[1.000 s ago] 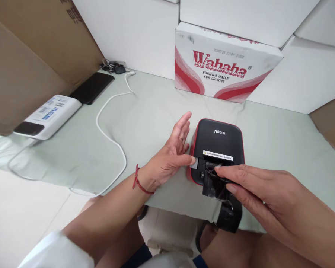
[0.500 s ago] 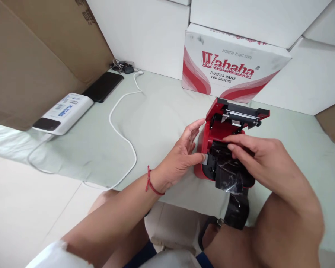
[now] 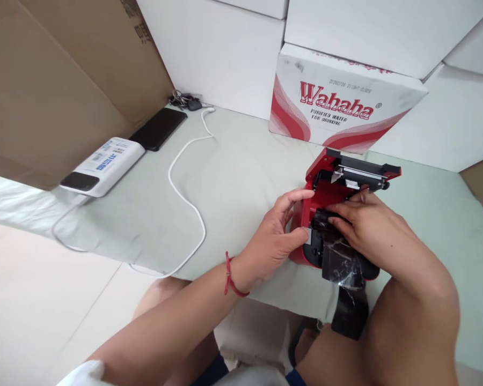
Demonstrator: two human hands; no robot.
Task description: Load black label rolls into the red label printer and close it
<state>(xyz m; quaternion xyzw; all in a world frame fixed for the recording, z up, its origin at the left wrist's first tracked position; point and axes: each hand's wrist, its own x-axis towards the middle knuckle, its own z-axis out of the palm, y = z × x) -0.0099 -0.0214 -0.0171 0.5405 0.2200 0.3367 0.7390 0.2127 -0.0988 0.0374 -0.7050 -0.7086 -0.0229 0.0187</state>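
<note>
A red printer-like device (image 3: 300, 258) stands on the cloth with its lid (image 3: 356, 164) raised, showing a black roller and metal strip. My left hand (image 3: 269, 238) grips its left wall, the thumb on a small grey tab and the fingers near the upper edge. Black shiny film (image 3: 341, 262) lies across the opening and hangs over the front, down past the table edge. My right hand (image 3: 372, 222) reaches into the opening from the right, thumb and forefinger closed at the film's upper end. Its other fingers are partly hidden beneath the lid.
Behind the device stands a Wahaha carton (image 3: 342, 110) against white boxes (image 3: 225, 59). To the left are a white power bank (image 3: 104, 166), a black phone (image 3: 159, 128), keys (image 3: 185, 100) and a white cable (image 3: 187, 198). A brown cardboard box (image 3: 76, 96) borders the left side.
The right hand has shifted deeper into the opening, with fingers reaching under the lid. The left hand keeps its place on the device. The whole view has shifted slightly.
</note>
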